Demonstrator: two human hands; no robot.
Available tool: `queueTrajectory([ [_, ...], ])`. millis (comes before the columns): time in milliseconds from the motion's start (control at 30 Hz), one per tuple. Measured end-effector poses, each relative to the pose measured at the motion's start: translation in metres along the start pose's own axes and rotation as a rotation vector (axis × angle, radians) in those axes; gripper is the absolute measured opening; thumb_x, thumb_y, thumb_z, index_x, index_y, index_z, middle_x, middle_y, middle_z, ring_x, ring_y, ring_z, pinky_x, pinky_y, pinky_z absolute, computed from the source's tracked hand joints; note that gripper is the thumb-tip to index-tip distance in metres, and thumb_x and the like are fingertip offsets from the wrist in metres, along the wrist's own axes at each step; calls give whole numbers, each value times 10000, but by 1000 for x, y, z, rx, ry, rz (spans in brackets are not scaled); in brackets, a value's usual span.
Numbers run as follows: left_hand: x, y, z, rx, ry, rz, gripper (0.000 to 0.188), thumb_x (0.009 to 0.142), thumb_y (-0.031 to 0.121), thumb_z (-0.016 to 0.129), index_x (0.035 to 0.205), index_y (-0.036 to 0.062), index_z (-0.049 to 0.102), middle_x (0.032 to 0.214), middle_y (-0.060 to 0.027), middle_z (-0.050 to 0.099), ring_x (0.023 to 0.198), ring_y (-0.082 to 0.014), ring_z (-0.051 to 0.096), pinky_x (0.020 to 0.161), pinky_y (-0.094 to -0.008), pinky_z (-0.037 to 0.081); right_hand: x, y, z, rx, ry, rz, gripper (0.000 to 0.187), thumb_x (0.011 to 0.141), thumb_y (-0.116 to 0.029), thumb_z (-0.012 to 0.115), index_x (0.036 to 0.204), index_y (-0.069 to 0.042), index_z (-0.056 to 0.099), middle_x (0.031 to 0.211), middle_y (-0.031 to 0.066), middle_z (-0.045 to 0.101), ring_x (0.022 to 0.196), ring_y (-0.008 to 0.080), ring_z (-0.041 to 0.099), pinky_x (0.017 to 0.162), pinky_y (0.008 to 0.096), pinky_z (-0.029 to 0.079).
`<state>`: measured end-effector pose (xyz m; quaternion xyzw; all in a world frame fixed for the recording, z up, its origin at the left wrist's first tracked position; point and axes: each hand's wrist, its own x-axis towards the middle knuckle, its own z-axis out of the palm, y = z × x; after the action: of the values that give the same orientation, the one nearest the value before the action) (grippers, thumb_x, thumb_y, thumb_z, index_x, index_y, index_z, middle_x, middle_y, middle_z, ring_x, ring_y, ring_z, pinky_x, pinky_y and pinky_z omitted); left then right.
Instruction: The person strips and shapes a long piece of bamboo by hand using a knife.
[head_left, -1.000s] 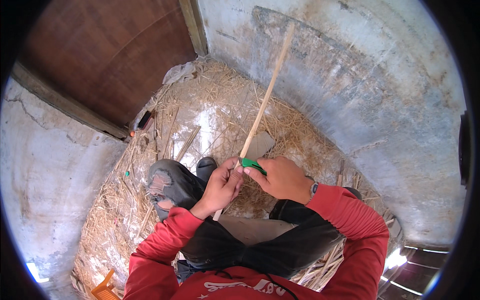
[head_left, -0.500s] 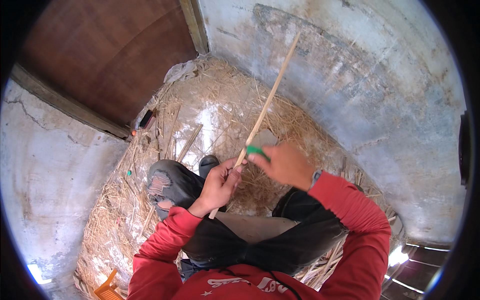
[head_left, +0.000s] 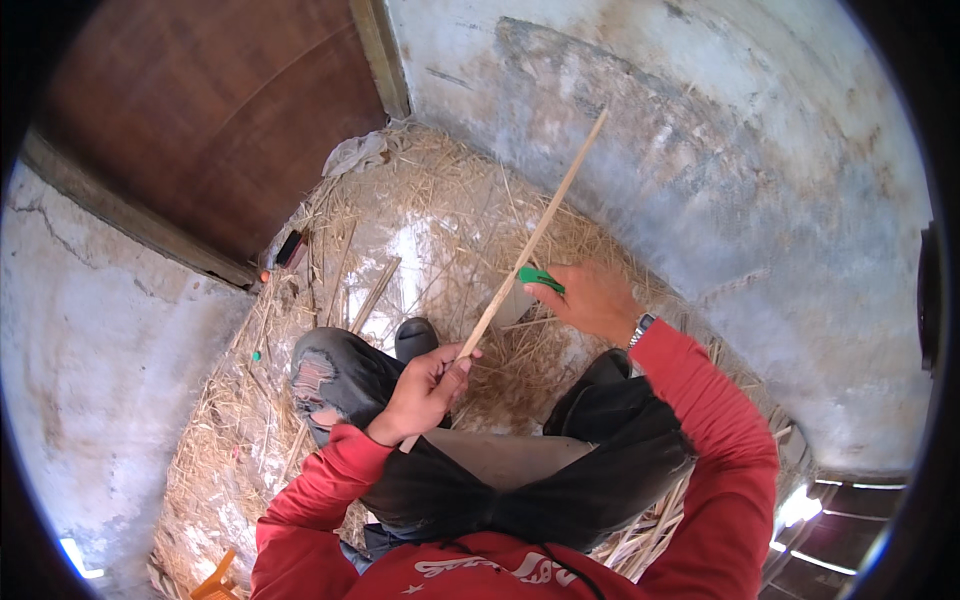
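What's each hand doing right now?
Left hand: closed, holding the wooden strip near its lower end.
Right hand: closed, holding the green-handled cutter at the strip.

Wooden strip: stretch hidden inside left hand
Green utility knife: rear end hidden by right hand, blade too small to tell
Orange plastic piece: cut off by lower edge
Green speck: too small to identify

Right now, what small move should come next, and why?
Perhaps draw the green cutter lightly along the long pale wooden strip: the right fingers hold it at the strip's side, and the left fingers grip the strip lower down.
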<state>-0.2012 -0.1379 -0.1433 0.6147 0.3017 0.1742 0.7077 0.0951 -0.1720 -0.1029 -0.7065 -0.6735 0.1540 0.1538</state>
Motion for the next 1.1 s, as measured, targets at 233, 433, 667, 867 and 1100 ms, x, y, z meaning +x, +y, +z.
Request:
queueTrajectory([
  [233, -28, 9, -10, 13, -19, -73, 258, 1106, 161, 511, 1283, -2, 605, 701, 68, 473, 576, -16, 398, 509, -221, 332, 11, 19, 16, 25, 115, 102, 545, 1043, -554, 515, 889, -69, 710, 621, 161, 589, 583, 363, 602, 557, 499, 448],
  [433, -106, 13, -20, 123, -128, -165, 259, 1108, 144, 500, 1292, -5, 605, 663, 72, 448, 550, -20, 395, 499, -224, 318, 16, 165, -31, 200, 434, 481, 639, 1047, -572, 483, 1068, 8, 750, 819, 264, 707, 788, 444, 688, 729, 508, 534],
  [667, -172, 16, -42, -8, 56, -206, 344, 1110, 146, 493, 1418, -1, 535, 653, 26, 513, 472, -37, 435, 458, -218, 342, -20, 217, -83, 19, 550, 627, 653, 1020, -571, 536, 918, 49, 715, 828, 323, 668, 810, 499, 647, 764, 532, 500],
  [867, -58, 47, -17, -144, 149, -12, 442, 1116, 160, 488, 1546, 57, 466, 630, 37, 435, 441, -51, 383, 419, -230, 298, 4, 52, -63, -21, 340, 229, 518, 1046, -518, 540, 1005, -25, 694, 748, 214, 652, 688, 415, 619, 678, 499, 493],
  [1100, 20, 32, -2, -383, 105, -59, 439, 1127, 209, 471, 1552, 96, 479, 628, 35, 381, 424, -71, 363, 409, -243, 281, -22, -38, 3, 206, 139, -40, 522, 1037, -502, 559, 880, -19, 681, 615, 198, 605, 562, 411, 618, 553, 521, 471],
])
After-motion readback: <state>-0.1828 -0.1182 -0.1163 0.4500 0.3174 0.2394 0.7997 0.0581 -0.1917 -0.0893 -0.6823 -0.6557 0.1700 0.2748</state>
